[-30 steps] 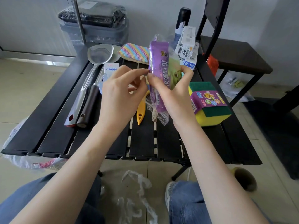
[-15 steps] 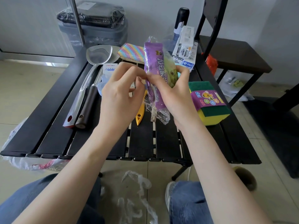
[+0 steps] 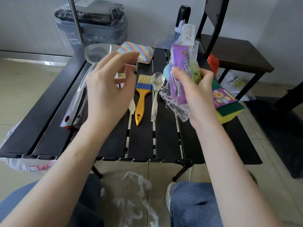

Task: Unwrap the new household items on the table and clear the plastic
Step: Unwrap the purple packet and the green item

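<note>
My right hand [image 3: 199, 94] grips a purple packet in clear plastic wrap [image 3: 181, 74], held upright above the right half of the black slatted table [image 3: 142, 141]. My left hand [image 3: 106, 89] hovers to the left of it, fingers spread and holding nothing. Between the hands, a yellow-handled brush [image 3: 141, 97] and a metal spoon [image 3: 155, 94] lie on the table. A rainbow-striped sponge [image 3: 136, 52] sits at the back. A green and yellow sponge pack [image 3: 227, 105] with a purple label lies at the right, partly behind my right hand.
Steel spatulas [image 3: 77, 99] lie on the table's left side. Boxes and a dark bottle [image 3: 184, 17] stand at the back right. Loose clear plastic [image 3: 136, 199] lies on the floor between my knees, a plastic bag [image 3: 18, 163] at left. A dark chair [image 3: 232, 51] stands to the right.
My left hand has let go of the packet and swung left, fingers opening. My right hand has carried the packet to the right, uncovering the brush and spoon.
</note>
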The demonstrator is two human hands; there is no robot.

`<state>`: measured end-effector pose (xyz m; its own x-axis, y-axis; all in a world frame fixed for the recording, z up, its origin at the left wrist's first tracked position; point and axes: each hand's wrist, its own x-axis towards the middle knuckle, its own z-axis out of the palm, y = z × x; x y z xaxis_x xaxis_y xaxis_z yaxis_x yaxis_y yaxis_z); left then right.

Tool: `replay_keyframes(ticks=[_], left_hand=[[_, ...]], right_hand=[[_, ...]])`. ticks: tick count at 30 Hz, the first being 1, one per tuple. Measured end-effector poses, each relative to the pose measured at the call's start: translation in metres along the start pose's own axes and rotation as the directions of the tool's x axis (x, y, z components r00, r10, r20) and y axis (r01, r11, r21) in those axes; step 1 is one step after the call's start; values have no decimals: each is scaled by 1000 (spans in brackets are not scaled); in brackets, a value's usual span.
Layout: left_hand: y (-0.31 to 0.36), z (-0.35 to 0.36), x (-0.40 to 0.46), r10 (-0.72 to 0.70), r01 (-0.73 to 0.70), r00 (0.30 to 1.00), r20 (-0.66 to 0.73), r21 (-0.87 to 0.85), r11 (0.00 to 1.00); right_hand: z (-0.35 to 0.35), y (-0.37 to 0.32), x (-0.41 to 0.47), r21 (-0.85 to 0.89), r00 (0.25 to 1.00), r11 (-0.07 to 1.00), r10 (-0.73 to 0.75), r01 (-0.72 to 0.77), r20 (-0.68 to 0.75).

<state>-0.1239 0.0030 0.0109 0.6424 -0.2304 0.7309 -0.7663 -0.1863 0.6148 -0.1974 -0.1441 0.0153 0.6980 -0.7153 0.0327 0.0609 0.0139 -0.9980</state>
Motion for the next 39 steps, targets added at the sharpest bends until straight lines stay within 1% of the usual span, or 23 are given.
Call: replay_keyframes(ticks=[2,5,7,10,14,17,21,22,23,24,26,27,29,30,31,33,35,37,39], left_hand=[[2,8,-3,-41,45,997,73,-62,997],[1,16,-6,-190,224,963,193,-171,959],[-1,19,-5,-243,308,933,264,-239,921],[-4,18,-2,-308,400,905,292,-342,850],[-5,15,-1,-354,507,855,379,-469,723],[-7,13,-2,-365,546,830,422,-484,683],[-9,11,-4,-349,548,826,443,-486,680],[-10,11,-3,-337,531,836,432,-485,695],[-11,10,-2,-315,495,855,411,-467,733],[-11,9,-2,-282,430,885,372,-416,801],[-13,9,-2,-190,249,946,263,-215,944],[-13,10,-3,-128,153,969,209,-107,982],[-17,13,-7,17,-21,993,119,35,999],[-19,15,-9,67,-73,994,85,73,995],[-22,17,-10,87,-92,995,56,94,991],[-25,20,-12,81,-82,997,19,100,992],[-22,20,-10,33,-33,999,9,71,997],[-20,18,-9,-48,47,998,31,27,999],[-18,15,-7,-173,178,982,69,-73,981]], right_hand=[[6,1,-2,15,1000,1000,-13,13,22],[13,1,-3,45,997,999,-29,25,73],[17,3,-4,63,993,997,-39,32,112],[21,5,-6,86,982,996,-47,32,181],[22,5,-7,136,969,991,-26,-7,244],[20,5,-6,156,964,987,-7,-36,265],[18,7,-6,188,955,978,26,-85,297],[17,7,-6,192,952,977,30,-92,305],[17,7,-5,188,952,978,29,-90,305],[17,7,-5,176,954,981,20,-76,298],[18,9,-4,125,965,992,-4,-30,261],[19,10,-4,91,972,996,-18,-3,233],[22,12,-5,26,983,998,-55,52,174],[24,13,-7,-2,986,997,-80,81,149],[26,13,-8,-28,985,993,-106,111,135],[28,13,-10,-64,981,988,-134,144,141],[28,12,-9,-75,976,987,-129,144,176],[25,10,-8,-79,966,988,-112,133,231],[21,7,-6,-73,946,992,-79,107,315]])
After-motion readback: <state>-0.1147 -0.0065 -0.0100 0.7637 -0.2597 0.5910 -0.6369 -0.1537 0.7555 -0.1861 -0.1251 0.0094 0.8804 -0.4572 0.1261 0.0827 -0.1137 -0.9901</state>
